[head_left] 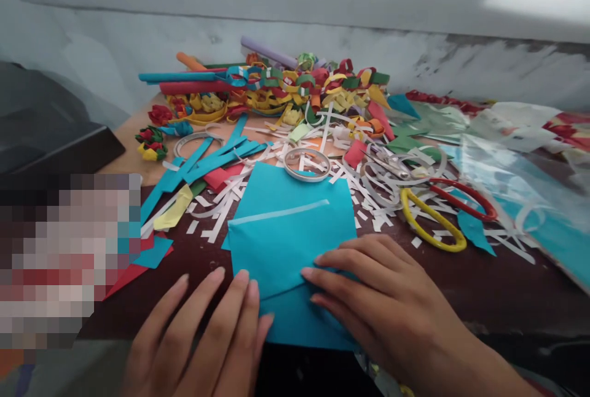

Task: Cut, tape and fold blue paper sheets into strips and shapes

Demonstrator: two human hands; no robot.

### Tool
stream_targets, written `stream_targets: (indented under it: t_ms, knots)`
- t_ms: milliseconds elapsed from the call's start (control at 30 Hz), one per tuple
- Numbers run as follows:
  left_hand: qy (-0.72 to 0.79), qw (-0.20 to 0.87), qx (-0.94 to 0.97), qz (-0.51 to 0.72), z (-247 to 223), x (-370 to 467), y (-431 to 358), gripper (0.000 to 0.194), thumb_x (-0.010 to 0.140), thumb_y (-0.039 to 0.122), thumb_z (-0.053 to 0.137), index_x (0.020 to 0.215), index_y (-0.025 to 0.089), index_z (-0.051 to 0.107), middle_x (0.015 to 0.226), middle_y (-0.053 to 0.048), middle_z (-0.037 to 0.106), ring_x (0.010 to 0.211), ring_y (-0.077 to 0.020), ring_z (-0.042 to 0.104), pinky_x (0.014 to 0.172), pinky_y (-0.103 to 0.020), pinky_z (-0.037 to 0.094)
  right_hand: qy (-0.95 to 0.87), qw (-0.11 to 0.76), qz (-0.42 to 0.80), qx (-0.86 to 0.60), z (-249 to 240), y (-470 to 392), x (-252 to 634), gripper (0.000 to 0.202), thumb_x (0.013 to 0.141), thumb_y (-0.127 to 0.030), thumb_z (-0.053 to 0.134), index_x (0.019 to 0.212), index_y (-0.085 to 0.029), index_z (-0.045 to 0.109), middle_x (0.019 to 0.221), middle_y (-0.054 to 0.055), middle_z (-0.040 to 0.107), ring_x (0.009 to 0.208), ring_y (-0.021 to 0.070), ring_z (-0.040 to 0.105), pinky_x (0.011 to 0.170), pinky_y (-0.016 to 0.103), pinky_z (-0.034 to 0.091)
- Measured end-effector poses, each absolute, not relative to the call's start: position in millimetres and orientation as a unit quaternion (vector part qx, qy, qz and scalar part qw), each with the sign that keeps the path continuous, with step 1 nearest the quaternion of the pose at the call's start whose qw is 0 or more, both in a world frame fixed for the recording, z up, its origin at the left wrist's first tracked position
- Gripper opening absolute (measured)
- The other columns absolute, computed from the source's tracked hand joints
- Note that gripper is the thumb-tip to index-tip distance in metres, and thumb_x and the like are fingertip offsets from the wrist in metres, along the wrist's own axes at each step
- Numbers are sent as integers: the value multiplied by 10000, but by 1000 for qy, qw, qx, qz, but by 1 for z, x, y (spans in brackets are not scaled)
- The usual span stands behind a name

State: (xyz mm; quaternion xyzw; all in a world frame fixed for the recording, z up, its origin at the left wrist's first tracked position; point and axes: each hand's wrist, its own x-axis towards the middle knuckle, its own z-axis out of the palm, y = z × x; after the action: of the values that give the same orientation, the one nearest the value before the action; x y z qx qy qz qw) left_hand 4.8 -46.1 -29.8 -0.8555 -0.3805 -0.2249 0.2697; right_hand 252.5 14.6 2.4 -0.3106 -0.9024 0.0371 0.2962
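A sheet of blue paper point(271, 255) lies in front of me at the table's near side, with a fold line crossing its lower part. A narrow white strip of tape point(281, 212) runs slantwise over its upper part. Along the sheet's left edge, my left hand point(198, 335) lies open with fingers stretched out and fingertips touching the paper. My right hand point(382, 292) has its fingers close together on the paper's right side at the fold, gripping it; part of the sheet is hidden beneath. A roll of tape point(307, 165) rests on the sheet's top edge.
Scissors with yellow and red handles point(433, 219) lie at right among white paper scraps. Blue strips point(203, 163) are at left, near a pixelated area. Colourful paper chains point(295, 80) and paper rolls pile up at the back. A clear plastic packet point(520, 182) is far right.
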Motion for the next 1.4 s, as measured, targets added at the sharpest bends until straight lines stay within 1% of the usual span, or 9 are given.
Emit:
stream_targets:
  t_ms: [100,233,367,667,1067,1167,1233,1300,1400]
  knots:
    - [-370,235,-867,-237,-14,11,-29,261,879,100,705,1135,51,697,1012,-143,769,983,-328,616,944,-478,456,-894,297,66,-328,4,19,247,114,997,-282,653,1040,-230,745,977,-2,757,865,178,617,818,336,457]
    - [-386,200,-868,-241,-3,22,-16,117,943,72,572,991,97,676,914,-127,722,862,-301,580,805,-449,435,-873,289,140,-367,6,26,243,71,985,-238,659,1006,-238,728,966,6,724,896,198,607,807,350,460]
    - [-475,126,-835,-248,1,23,-11,252,999,123,487,778,198,581,730,-47,576,720,-253,486,704,-408,346,-854,244,168,-428,9,28,238,81,993,-252,640,930,-230,687,924,13,686,894,234,572,812,393,433]
    - [-527,144,-820,-171,-1,14,-13,186,978,238,526,794,252,504,758,-39,550,746,-287,470,713,-428,303,-843,175,98,-499,5,35,237,223,1015,-360,581,875,-207,662,872,60,626,829,274,515,758,419,375]
    - [-516,159,-824,-173,-2,5,-9,238,981,346,549,766,261,495,706,-36,530,703,-288,456,658,-397,264,-839,213,112,-489,6,33,243,214,1026,-310,557,859,-227,662,873,42,613,805,247,472,763,414,367]
    - [-538,134,-807,-203,-2,7,-8,210,1014,336,491,835,238,541,756,-56,586,742,-300,498,678,-418,311,-832,219,77,-503,2,34,244,215,1015,-303,560,837,-229,654,857,53,598,797,252,469,745,417,368]
    - [-538,153,-802,-211,-2,9,-9,177,1021,308,482,1018,197,619,844,-80,636,796,-307,530,706,-434,342,-825,220,50,-518,0,35,248,196,1002,-310,580,837,-232,651,861,60,593,802,258,475,748,426,377]
    - [-499,181,-823,-201,-3,12,-11,274,1010,221,475,1240,195,622,1000,-111,674,919,-322,563,774,-455,378,-818,213,30,-533,0,36,254,178,986,-319,608,837,-230,645,864,65,596,804,261,493,747,433,391]
    - [-420,163,-871,-196,-9,13,-15,416,981,90,430,1347,200,595,1186,-123,667,1138,-326,558,943,-465,420,-809,211,0,-549,3,35,264,136,954,-311,662,857,-217,647,879,77,631,818,274,543,748,447,433]
